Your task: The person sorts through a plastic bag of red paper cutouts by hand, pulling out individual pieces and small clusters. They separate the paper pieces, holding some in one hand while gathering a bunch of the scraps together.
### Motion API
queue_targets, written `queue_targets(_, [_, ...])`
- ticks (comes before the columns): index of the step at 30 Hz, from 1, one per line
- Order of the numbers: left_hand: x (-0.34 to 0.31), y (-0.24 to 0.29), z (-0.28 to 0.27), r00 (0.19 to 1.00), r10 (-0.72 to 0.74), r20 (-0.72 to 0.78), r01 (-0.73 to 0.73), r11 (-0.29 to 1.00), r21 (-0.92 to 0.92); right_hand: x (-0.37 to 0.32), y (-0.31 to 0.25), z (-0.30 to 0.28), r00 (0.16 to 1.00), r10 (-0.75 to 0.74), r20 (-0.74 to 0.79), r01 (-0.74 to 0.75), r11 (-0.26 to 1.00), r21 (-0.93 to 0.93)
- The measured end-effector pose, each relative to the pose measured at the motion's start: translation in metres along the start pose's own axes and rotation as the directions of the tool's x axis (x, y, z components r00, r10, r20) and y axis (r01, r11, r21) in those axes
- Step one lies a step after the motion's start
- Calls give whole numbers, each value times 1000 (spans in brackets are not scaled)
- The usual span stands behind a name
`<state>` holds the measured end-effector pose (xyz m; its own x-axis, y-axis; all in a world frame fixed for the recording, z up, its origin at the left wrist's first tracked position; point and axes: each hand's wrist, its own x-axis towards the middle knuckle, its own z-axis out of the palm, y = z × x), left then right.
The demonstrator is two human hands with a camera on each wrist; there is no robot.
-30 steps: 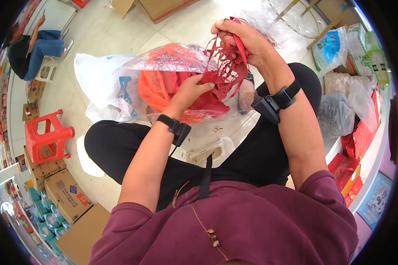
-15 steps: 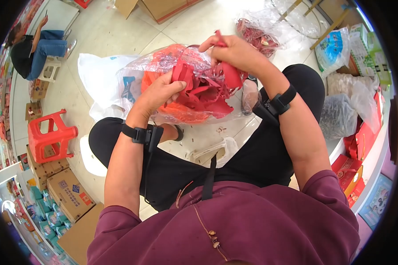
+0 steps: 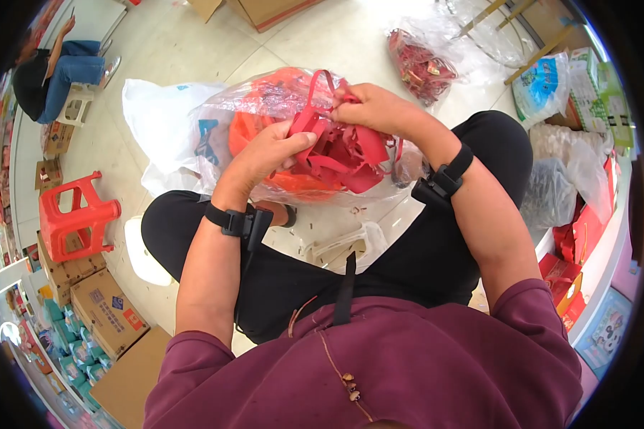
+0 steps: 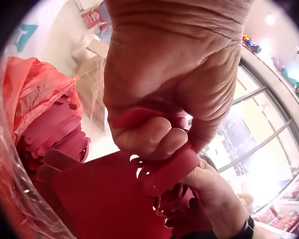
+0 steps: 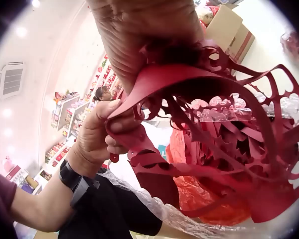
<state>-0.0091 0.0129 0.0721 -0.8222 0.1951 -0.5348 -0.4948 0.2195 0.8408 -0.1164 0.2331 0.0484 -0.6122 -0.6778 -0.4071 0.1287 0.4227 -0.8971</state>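
Observation:
Both hands are on a red die-cut sheet (image 5: 162,77) full of lacy openings, above an orange-red plastic bag (image 3: 249,129). My left hand (image 3: 270,150) pinches its red edge between thumb and curled fingers. Close by on the right, my right hand (image 3: 383,111) grips the looping red strips of the same material. In the right wrist view the sheet hangs curved below the right hand, and the left hand (image 5: 92,132) holds its near side. Stacked red pieces (image 4: 55,124) lie inside the orange-red bag, which sits within a clear plastic bag (image 3: 211,114).
A bundle of red scraps (image 3: 422,68) lies on the floor at the back right. White plastic (image 3: 154,121) spreads left of the bags. A red stool (image 3: 79,214) and cardboard boxes (image 3: 107,311) stand on the left, where another person (image 3: 36,82) sits. Plastic-wrapped goods (image 3: 551,189) line the right.
The right hand has come down from holding the lacy sheet up at the back right. The left hand has shifted left, then slightly back toward the right hand, and the two are now close together.

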Motion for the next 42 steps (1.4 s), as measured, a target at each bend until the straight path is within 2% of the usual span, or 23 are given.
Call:
queue_targets(4, [5,-11,-4,999,-24,30,23,999,43,-2,-6,-6,992,-127,-9,126,967,222])
queue_targets(7, [-1,-6,0,1000,-27,13,27,999,42,-15,-26,-2,996,-87,-29,91,974,209])
queue_targets(10, [0,-7,3,1000,9,27,-11,998,60,-9,-19,9,971,-238,35,233,967,101])
queue_targets(13, [1,-6,4,997,2,73,-9,994,104,-2,-7,16,945,-321,71,328,926,-185])
queue_targets(17, [-1,-1,7,993,-24,114,14,996,92,-4,-5,17,963,-242,123,268,916,-297])
queue_targets(20, [0,-2,4,987,-41,156,29,997,75,-1,1,12,972,-222,71,230,868,-439])
queue_targets(23, [4,-10,4,984,3,180,-16,997,70,-2,-6,7,989,-76,130,97,982,-160])
queue_targets(30, [12,-24,3,971,241,4,-233,936,262,-1,-5,-1,998,4,66,6,988,-152])
queue_targets(33, [5,-17,-1,995,88,-44,-85,994,69,-2,-5,-6,999,13,37,-10,996,-87])
queue_targets(36, [3,-21,-11,984,167,-65,-158,981,114,-8,-11,-13,999,42,1,-42,999,23])
queue_targets(39, [0,-22,-14,987,69,-144,-75,997,-34,-8,-9,-17,1000,30,6,-31,992,124])
queue_targets(42, [-3,-15,-14,988,16,-153,-24,998,-53,-12,-14,-17,994,-15,-107,39,973,226])
